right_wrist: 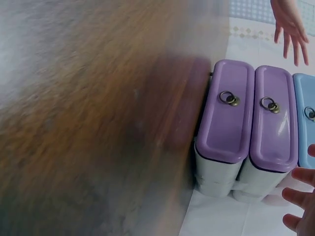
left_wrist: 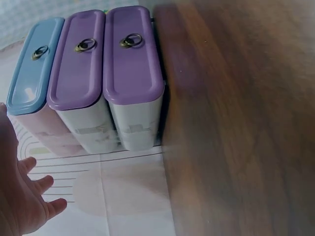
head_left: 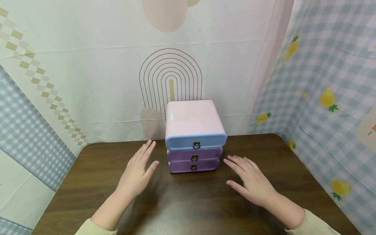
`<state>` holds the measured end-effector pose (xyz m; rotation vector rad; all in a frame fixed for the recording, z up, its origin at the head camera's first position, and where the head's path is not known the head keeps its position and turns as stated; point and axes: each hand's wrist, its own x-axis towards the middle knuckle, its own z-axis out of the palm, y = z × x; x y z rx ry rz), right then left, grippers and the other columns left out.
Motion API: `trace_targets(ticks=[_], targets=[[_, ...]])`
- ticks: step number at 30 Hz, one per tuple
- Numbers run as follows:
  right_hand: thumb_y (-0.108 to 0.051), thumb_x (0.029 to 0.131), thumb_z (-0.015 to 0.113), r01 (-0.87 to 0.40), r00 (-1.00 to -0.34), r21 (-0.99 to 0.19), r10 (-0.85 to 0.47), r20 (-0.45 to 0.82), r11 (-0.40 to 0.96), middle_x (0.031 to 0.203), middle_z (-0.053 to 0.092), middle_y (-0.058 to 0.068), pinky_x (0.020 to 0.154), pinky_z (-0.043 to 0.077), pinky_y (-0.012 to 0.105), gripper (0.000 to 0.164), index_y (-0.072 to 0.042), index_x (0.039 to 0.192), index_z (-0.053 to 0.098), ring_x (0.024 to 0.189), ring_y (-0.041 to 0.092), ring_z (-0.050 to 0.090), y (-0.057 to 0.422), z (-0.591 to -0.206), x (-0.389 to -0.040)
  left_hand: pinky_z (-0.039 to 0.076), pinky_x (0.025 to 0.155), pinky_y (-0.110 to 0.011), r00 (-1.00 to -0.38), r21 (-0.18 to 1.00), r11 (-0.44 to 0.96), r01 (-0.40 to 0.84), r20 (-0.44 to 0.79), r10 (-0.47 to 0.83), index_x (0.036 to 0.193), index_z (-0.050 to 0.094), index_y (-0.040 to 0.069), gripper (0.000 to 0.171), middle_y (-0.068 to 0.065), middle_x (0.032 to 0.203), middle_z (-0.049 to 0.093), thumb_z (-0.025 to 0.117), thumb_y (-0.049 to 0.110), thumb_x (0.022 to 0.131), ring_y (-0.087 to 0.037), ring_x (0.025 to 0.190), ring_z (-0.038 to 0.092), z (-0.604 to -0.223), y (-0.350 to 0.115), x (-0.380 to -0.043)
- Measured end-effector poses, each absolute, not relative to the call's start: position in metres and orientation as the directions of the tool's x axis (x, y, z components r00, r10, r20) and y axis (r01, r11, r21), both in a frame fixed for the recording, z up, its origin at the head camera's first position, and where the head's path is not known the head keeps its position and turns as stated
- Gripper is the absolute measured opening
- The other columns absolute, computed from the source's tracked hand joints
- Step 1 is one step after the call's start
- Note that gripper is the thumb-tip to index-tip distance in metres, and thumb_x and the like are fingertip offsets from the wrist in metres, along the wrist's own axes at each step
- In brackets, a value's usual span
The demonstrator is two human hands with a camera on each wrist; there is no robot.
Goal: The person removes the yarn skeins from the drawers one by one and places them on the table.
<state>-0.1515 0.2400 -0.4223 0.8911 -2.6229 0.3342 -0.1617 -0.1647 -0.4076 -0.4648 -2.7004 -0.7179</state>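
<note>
A small chest of three stacked drawers [head_left: 195,119] stands at the back of the table, with a pale pink top. Its top drawer [head_left: 182,142] has a blue front; the middle drawer [head_left: 179,155] and bottom drawer [head_left: 179,167] are purple. Each front carries a ring pull, and all three look pushed in. To the left of the chest, my left hand [head_left: 135,173] hovers with fingers extended, touching nothing. On the other side my right hand [head_left: 251,179] is held likewise, apart from the chest. White drawer sides with strips of tape show in the left wrist view.
The brown wooden table [head_left: 188,209] reaches back to a pale patterned cloth [head_left: 241,71] behind the chest. A blue checked cloth with pineapples [head_left: 308,120] hangs along the right side, and more checked cloth [head_left: 26,130] hangs at the left.
</note>
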Motion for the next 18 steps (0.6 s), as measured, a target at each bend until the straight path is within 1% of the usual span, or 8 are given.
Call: trace_targets(ticks=[5,9,12,14,18], targets=[[-0.047,0.094,0.062,-0.623,-0.743,-0.124,-0.535,0.402,0.772,0.150,0.045,0.004,0.112,0.026,0.052,0.067,-0.019,0.151,0.042,0.137,0.026,0.041,0.229,-0.418,-0.154,0.021,0.115,-0.059,-0.890,0.462,0.789,0.404,0.400,0.221,0.160,0.019,0.028,0.063,0.004,0.164,0.019,0.043,0.046,0.104,-0.029,0.148,0.023,-0.404,-0.162,-0.176],[-0.047,0.094,0.062,-0.640,-0.725,-0.132,-0.539,0.429,0.757,0.147,0.049,0.005,0.108,0.031,0.051,0.065,-0.015,0.149,0.046,0.134,0.026,0.044,0.219,-0.416,-0.159,0.021,0.116,-0.057,-0.882,0.492,0.758,0.427,0.413,0.229,0.160,0.020,0.025,0.062,0.004,0.165,0.018,0.043,0.044,0.105,-0.029,0.148,0.023,-0.398,-0.162,-0.190],[-0.045,0.093,0.064,-0.650,-0.714,-0.145,-0.535,0.451,0.746,0.145,0.051,0.006,0.105,0.033,0.050,0.064,-0.015,0.147,0.048,0.132,0.026,0.046,0.211,-0.416,-0.163,0.019,0.116,-0.057,-0.879,0.512,0.739,0.438,0.418,0.232,0.160,0.017,0.028,0.062,0.004,0.165,0.017,0.041,0.044,0.105,-0.028,0.149,0.022,-0.393,-0.161,-0.200],[-0.044,0.093,0.065,-0.652,-0.713,-0.154,-0.530,0.460,0.743,0.143,0.052,0.006,0.105,0.034,0.050,0.063,-0.015,0.147,0.049,0.131,0.025,0.046,0.206,-0.416,-0.165,0.019,0.116,-0.058,-0.879,0.523,0.729,0.441,0.417,0.233,0.160,0.016,0.030,0.061,0.004,0.165,0.017,0.040,0.044,0.105,-0.028,0.149,0.021,-0.390,-0.161,-0.206],[-0.042,0.093,0.065,-0.642,-0.726,-0.183,-0.512,0.460,0.745,0.142,0.053,0.006,0.105,0.036,0.051,0.061,-0.015,0.146,0.050,0.131,0.025,0.048,0.198,-0.417,-0.170,0.020,0.116,-0.057,-0.874,0.543,0.706,0.455,0.422,0.239,0.160,0.016,0.032,0.060,0.004,0.165,0.017,0.041,0.041,0.106,-0.025,0.149,0.019,-0.387,-0.158,-0.215]])
